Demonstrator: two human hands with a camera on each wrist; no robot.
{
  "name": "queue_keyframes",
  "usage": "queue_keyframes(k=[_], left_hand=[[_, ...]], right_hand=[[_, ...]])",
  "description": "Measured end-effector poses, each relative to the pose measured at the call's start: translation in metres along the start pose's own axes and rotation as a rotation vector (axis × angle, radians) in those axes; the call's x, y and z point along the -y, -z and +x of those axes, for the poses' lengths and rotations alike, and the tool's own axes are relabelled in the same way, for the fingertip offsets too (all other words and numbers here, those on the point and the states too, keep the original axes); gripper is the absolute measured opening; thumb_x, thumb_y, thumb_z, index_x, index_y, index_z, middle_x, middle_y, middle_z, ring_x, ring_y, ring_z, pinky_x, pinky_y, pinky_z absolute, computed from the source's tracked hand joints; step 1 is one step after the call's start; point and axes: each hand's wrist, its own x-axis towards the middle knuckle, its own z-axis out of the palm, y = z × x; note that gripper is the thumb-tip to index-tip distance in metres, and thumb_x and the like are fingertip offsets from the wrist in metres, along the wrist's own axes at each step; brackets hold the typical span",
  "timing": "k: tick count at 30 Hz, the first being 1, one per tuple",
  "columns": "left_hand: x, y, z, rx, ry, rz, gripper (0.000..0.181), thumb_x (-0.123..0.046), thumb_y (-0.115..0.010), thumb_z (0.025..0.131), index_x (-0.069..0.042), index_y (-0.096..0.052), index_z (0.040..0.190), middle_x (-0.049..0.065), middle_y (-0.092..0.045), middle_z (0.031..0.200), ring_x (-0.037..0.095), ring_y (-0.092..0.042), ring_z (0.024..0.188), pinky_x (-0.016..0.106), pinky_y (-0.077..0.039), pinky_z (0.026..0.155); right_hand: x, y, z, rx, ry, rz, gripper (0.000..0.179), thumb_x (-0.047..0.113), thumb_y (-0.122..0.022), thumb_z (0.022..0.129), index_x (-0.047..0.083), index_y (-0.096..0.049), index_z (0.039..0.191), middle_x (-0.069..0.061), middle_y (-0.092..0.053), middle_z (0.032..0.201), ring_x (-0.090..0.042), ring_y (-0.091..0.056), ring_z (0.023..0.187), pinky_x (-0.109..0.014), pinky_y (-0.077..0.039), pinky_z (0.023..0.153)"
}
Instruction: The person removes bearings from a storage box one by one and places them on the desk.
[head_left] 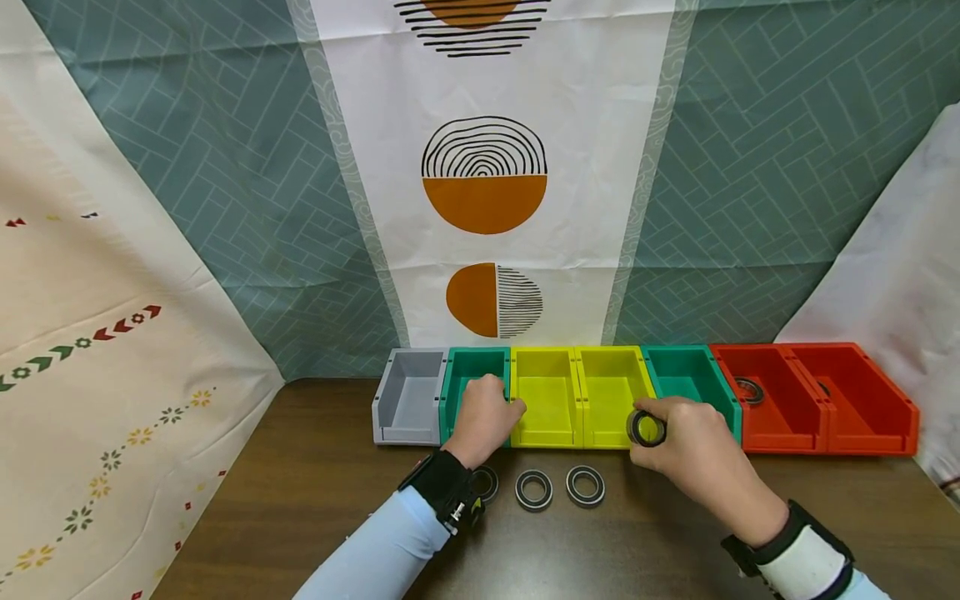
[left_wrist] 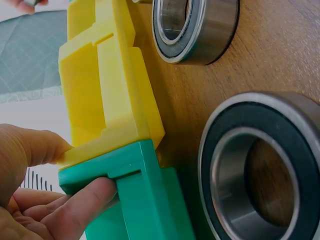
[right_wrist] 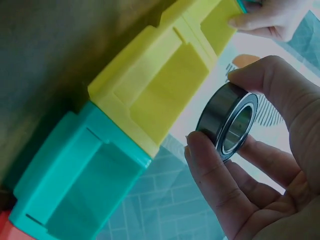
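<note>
Ring bearing (right_wrist: 216, 114), dark and silver: right of centre, lower frame, pinched between thumb and fingers of the right hand (head_left: 693, 437), near the right yellow bin (head_left: 611, 377). Left hand (head_left: 483, 421): lower centre, thumb and forefinger closed on adjoining walls of a green bin (left_wrist: 150, 195) and the left yellow bin (head_left: 543, 379). Three loose bearings (head_left: 597, 487): lower centre, on the bench (head_left: 315, 500). Red bin (head_left: 780, 408): lower right, contained another bearing (head_left: 759, 395).
</note>
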Motion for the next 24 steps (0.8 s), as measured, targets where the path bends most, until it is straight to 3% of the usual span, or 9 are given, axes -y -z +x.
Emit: queue_keyframes(k=[7,16,21,24], left_hand=[[0.002,0.000,0.001,-0.028,-0.042,0.034,0.019,-0.022,-0.064,0.083,-0.004,-0.062,0.075,0.000,-0.044,0.055,0.012,-0.049,0.043,0.020,-0.036,0.038],[0.001,0.000,0.001,-0.021,-0.024,0.021,0.020,-0.022,-0.064,0.084,-0.003,-0.062,0.078,0.001,-0.047,0.056,0.013,-0.051,0.043,0.020,-0.037,0.038],[0.002,-0.001,0.001,-0.024,-0.026,0.019,0.019,-0.021,-0.064,0.084,-0.003,-0.062,0.078,0.002,-0.049,0.056,0.013,-0.051,0.043,0.020,-0.038,0.038],[0.001,-0.001,0.001,-0.021,-0.025,0.019,0.019,-0.022,-0.064,0.084,-0.003,-0.062,0.079,0.002,-0.050,0.057,0.012,-0.051,0.043,0.019,-0.039,0.038]], right_hand=[[-0.002,-0.007,-0.005,0.026,-0.001,0.006,0.053,0.026,-0.079,0.061,0.001,-0.066,0.106,-0.012,-0.068,0.092,-0.016,-0.057,0.069,-0.028,-0.053,0.055],[-0.002,-0.019,-0.011,0.092,-0.012,-0.027,0.051,0.027,-0.081,0.059,0.003,-0.067,0.103,-0.007,-0.068,0.088,-0.013,-0.051,0.066,-0.024,-0.046,0.054],[-0.002,-0.026,-0.013,0.204,-0.076,-0.022,0.055,0.027,-0.082,0.061,0.004,-0.067,0.108,0.000,-0.055,0.066,-0.012,-0.043,0.053,-0.022,-0.033,0.044],[-0.002,-0.029,-0.013,0.278,-0.134,-0.002,0.058,0.025,-0.083,0.062,0.004,-0.066,0.113,0.000,-0.045,0.058,-0.013,-0.042,0.050,-0.023,-0.032,0.042]])
